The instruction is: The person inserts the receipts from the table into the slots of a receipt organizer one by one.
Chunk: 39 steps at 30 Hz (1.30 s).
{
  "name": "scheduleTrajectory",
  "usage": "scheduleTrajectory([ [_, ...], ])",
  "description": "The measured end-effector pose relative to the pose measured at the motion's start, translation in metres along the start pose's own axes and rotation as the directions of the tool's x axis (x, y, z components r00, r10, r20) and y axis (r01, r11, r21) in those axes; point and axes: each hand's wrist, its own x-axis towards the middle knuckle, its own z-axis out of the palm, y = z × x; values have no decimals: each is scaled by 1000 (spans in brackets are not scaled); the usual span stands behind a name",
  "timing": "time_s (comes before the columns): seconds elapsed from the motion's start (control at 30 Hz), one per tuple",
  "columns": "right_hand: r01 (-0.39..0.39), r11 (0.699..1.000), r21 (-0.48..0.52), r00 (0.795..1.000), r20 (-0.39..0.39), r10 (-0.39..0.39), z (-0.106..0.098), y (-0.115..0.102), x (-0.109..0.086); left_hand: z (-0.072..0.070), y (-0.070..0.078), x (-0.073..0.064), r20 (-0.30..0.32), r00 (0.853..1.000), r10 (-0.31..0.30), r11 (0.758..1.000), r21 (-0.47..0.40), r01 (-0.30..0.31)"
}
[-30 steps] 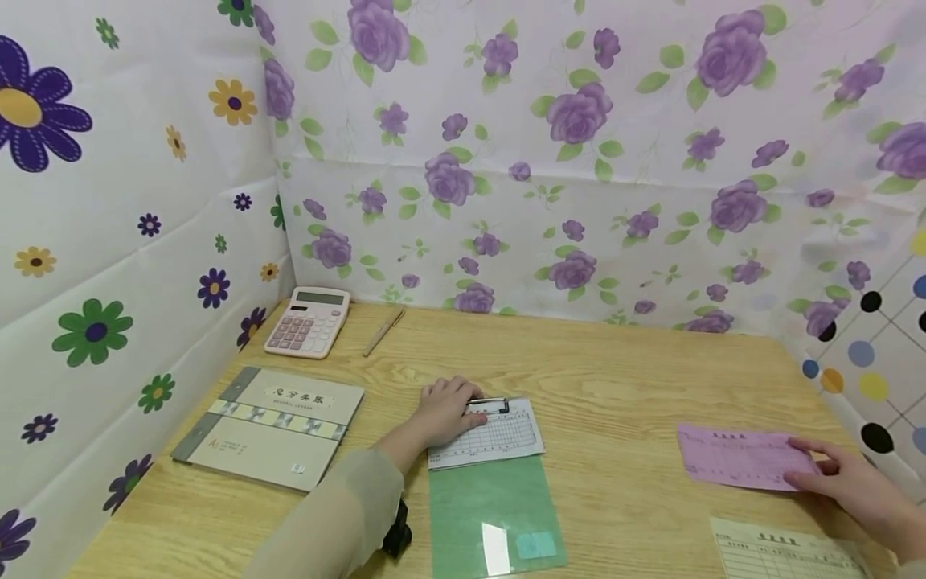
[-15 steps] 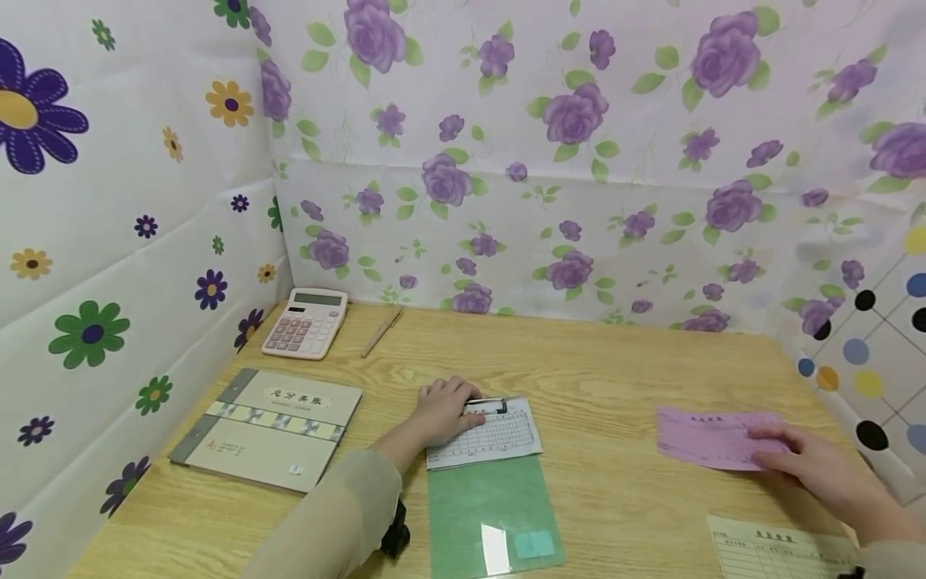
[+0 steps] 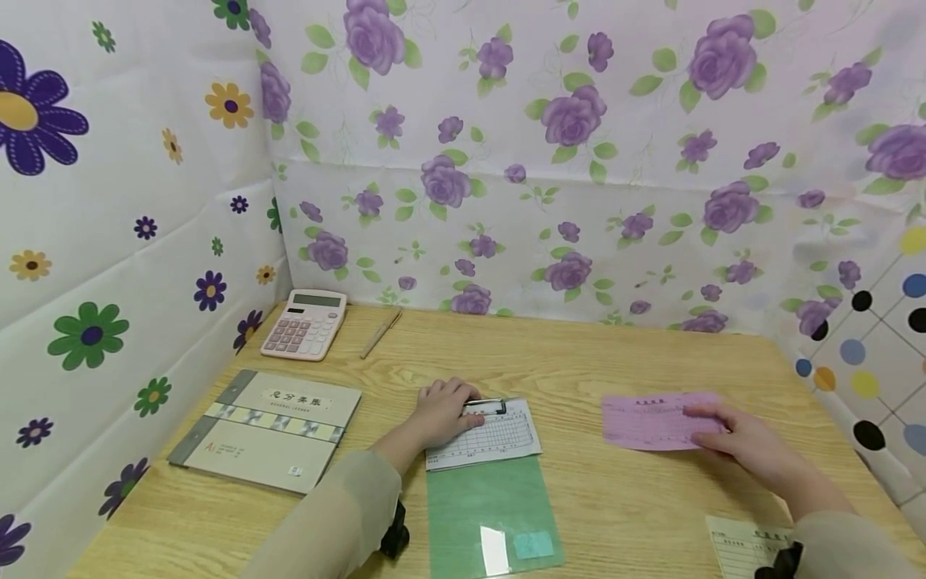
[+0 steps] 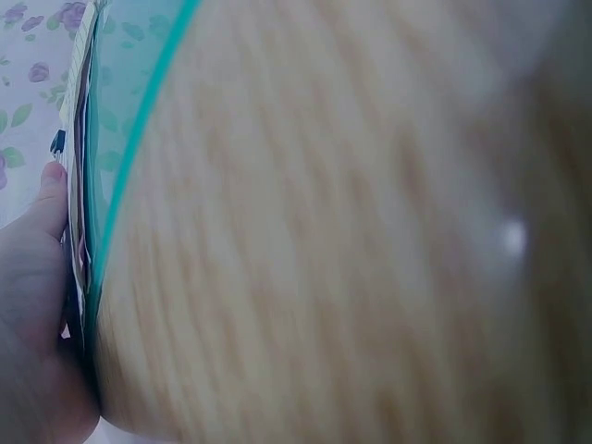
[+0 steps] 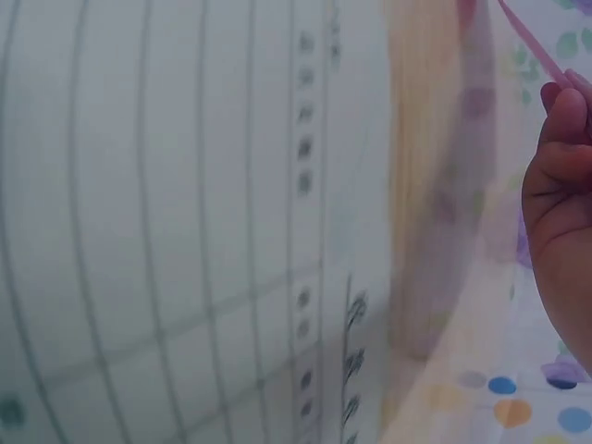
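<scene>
In the head view a green see-through clipboard (image 3: 488, 511) lies mid-table, a dark metal clip (image 3: 495, 407) at its top holding a printed white form (image 3: 495, 438). My left hand (image 3: 443, 414) holds its upper left corner, thumb over the form beside the clip and fingers about the top edge. In the left wrist view the thumb (image 4: 51, 190) lies along the stacked paper edges, near the green plastic (image 4: 134, 153). To the right, my right hand (image 3: 745, 446) pinches the right end of a pink printed slip (image 3: 647, 422) between thumb and fingers. The right wrist view shows only the slip's edge.
A pale yellow ruled form (image 3: 745, 543) lies at the front right, partly under my right sleeve. At the left are a general ledger book (image 3: 271, 426), a pink and white calculator (image 3: 304, 326) and a pen (image 3: 380, 334). Patterned cloths (image 3: 629, 145) enclose the table's back and sides.
My right hand has carried the pink slip leftward and slightly back, towards the clipboard. Its forearm now covers part of the yellow form. My left hand has stayed on the clipboard.
</scene>
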Motion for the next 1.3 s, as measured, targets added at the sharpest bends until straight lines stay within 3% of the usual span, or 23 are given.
scheduleTrajectory([
  [0.2,43,976,215,998,24,-49,4,-17,10,-1,0,1,-3,1000,1,1000,-14,-1],
  [0.43,47,895,444,992,86,-95,10,-46,18,-1,0,1,3,1000,-4,1000,-4,4],
  [0.63,10,832,554,973,185,-136,27,-73,26,1,-1,0,12,1000,-1,1000,1,1],
  [0.73,23,850,526,963,215,-159,40,-83,30,0,0,-1,12,1000,-1,1000,-17,1],
  [0.97,93,945,314,949,258,-179,71,-99,40,-3,3,-2,15,1000,1,1000,-29,-1],
  [1.3,142,967,210,912,353,-210,118,-132,53,-6,2,-3,18,1000,7,999,-43,-7],
])
